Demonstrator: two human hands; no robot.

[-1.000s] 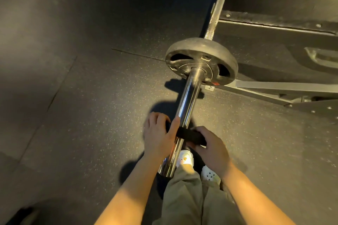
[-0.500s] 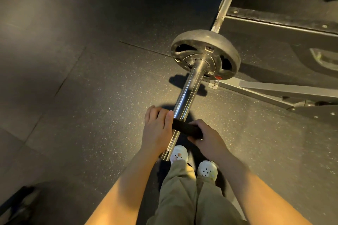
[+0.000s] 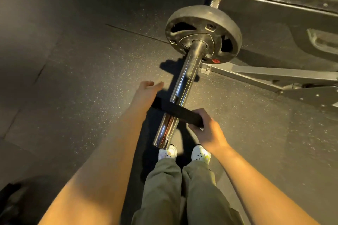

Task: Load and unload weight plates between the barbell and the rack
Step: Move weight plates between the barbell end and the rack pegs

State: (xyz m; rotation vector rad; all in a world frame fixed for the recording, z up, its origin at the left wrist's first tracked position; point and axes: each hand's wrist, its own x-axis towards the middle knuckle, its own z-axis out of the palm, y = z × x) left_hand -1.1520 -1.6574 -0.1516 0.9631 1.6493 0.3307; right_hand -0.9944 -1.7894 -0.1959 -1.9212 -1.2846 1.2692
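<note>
The left hand has let go of the black collar and now hangs beside the barbell sleeve, fingers loose and holding nothing. The collar sits nearer the sleeve's end than a moment ago, apparently sliding off, though blur hides how. The right hand pinches its end. Beyond, the weight plate remains loaded.

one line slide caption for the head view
Right hand grips a black collar on the chrome barbell sleeve; left hand open beside it.
</note>
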